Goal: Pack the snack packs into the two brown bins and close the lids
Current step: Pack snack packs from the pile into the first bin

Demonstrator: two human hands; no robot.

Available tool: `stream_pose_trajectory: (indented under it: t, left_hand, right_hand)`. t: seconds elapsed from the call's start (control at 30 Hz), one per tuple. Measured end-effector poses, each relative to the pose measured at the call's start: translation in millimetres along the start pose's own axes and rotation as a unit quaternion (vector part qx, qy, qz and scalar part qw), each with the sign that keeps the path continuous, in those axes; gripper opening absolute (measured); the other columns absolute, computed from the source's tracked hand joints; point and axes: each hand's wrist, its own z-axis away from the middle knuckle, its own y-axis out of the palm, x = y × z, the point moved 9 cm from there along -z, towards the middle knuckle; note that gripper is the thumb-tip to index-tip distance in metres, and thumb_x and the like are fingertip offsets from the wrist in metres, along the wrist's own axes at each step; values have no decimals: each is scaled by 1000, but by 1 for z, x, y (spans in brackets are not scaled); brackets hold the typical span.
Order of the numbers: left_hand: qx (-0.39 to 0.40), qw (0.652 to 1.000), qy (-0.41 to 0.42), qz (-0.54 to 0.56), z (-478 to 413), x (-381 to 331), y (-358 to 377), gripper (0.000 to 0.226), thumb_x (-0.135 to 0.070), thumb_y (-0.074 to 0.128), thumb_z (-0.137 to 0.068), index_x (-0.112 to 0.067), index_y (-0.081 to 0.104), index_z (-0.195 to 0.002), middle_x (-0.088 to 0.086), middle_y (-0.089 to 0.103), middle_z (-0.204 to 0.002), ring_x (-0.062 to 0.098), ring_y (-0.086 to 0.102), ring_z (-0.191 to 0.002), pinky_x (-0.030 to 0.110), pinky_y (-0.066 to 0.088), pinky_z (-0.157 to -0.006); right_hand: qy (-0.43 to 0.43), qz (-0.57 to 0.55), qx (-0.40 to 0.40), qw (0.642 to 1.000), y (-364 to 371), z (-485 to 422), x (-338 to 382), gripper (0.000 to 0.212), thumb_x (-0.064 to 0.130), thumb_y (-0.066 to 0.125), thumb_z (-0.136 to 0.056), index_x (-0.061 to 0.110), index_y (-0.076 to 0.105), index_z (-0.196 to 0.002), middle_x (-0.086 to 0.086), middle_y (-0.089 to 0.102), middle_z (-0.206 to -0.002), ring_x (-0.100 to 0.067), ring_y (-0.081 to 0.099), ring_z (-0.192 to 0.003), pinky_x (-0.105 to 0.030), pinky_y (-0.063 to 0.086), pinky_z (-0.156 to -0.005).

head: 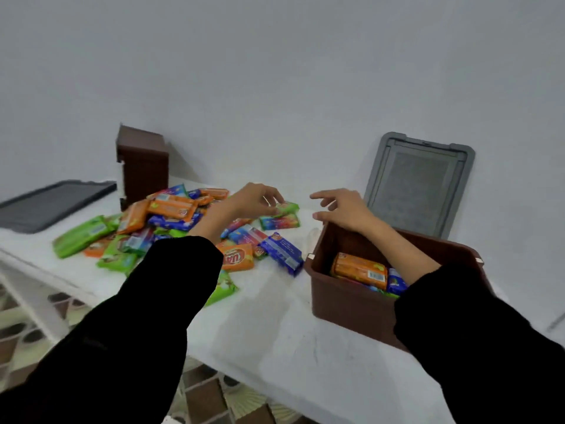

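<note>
Hidden: the left sleeve (137,316) covers the near edge of the heap, and the right sleeve (474,332) crosses the near bin's right side, so part of its load is out of sight.
Blur: the left side is smeared; print on most wrappers is unreadable.
Cut off: both arms leave the bottom edge; the dark lid (55,203) runs off at far left.
Left hand (256,198): fingertips pinching a green pack (287,208) at the heap's far right edge, the pack resting on a multicoloured one.
Right hand (342,209): holding nothing, fingers spread and loosely bent, over the near bin's far left corner.
Snack packs (171,209): loose on the white worktop (275,325) between the two bins, in green, orange and blue; too overlapped for a true count, well over a dozen.
Near bin (345,298): brown, open, at the right. Inside I can make out one orange pack (360,269) and one blue pack (396,281), with slivers of others beneath.
Far bin (143,166): brown, standing on end at the back left, touching the heap; I cannot tell which way its opening faces.
Bins: two.
Lids: two, both off. The grey lid (419,185) leans on the wall (275,71) behind the near bin; the dark one lies flat left of the far bin.
Hands: two.
Below: patterned floor (214,396) tiles show under the worktop edge.
</note>
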Motion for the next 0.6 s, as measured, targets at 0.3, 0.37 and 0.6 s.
stream_pose_trajectory:
  t: [0.3, 0.37, 0.6]
  left_hand:
    - [-31, 970, -236, -48, 140, 175, -14, 47, -20, 65, -85, -9, 52, -129, 14, 53, -128, 27, 49, -118, 30, 38, -94]
    - [-34, 960, -275, -44, 163, 199, 1, 54, -22, 65, -85, -13, 46, -135, 15, 49, -135, 29, 46, -122, 30, 36, -96]
    - [-43, 933, -345, -95, 196, 231, 49, 69, -52, 56, -85, -36, 26, -145, 5, 21, -153, 27, 19, -140, 49, 21, -111]
  right_hand:
    - [-126, -27, 164, 978, 160, -13, 128, 50, 17, 69, -81, 20, 56, -129, -12, 63, -118, -21, 60, -100, -24, 42, -79]
    - [-141, -10, 215, 966, 196, -6, 137, 51, 19, 68, -82, 20, 54, -131, -12, 61, -122, -23, 58, -108, -26, 43, -84]
    - [-213, 94, 312, 921, 259, 20, 134, 72, 38, 72, -76, 26, 41, -140, -7, 46, -141, -24, 40, -127, -27, 32, -92]
